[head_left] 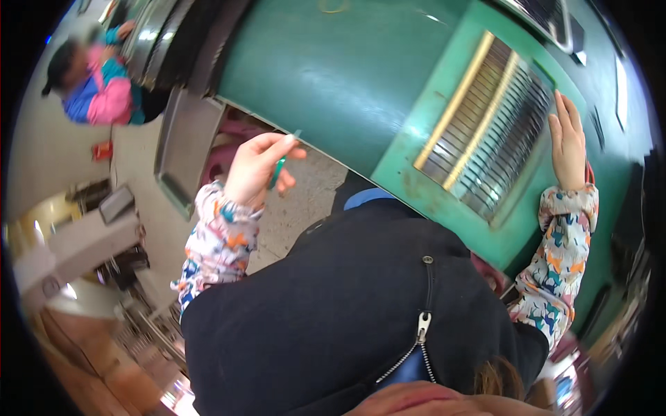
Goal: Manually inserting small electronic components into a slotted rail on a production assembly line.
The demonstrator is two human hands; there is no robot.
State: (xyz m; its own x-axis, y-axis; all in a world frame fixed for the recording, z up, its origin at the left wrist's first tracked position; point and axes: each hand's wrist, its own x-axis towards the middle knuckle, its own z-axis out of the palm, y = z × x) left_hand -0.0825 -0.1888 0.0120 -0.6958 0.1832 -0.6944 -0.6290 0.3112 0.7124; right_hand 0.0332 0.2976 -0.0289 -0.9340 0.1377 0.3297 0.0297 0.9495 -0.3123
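Observation:
My left hand (260, 165) is closed round a slim green tool (279, 168), raised just off the near edge of the green table. The tool's pointed end sticks out past my thumb; its exact kind is hard to make out. On the right, my right hand (569, 142) lies with fingers stretched out along the side of a green metal plate (409, 170). Set into that plate is a rack of thin dark strips (496, 132) in rows, with two yellow bars (480, 123) running across it. My right fingertips are beside the rack's far right corner.
The green tabletop (326, 76) stretches away beyond the plate. A yellow ring (334, 5) lies at its far edge. Dark thin pieces (597, 128) lie right of my hand. Another person (104, 90) works at a machine far left. Below left stands a pale machine (76, 260).

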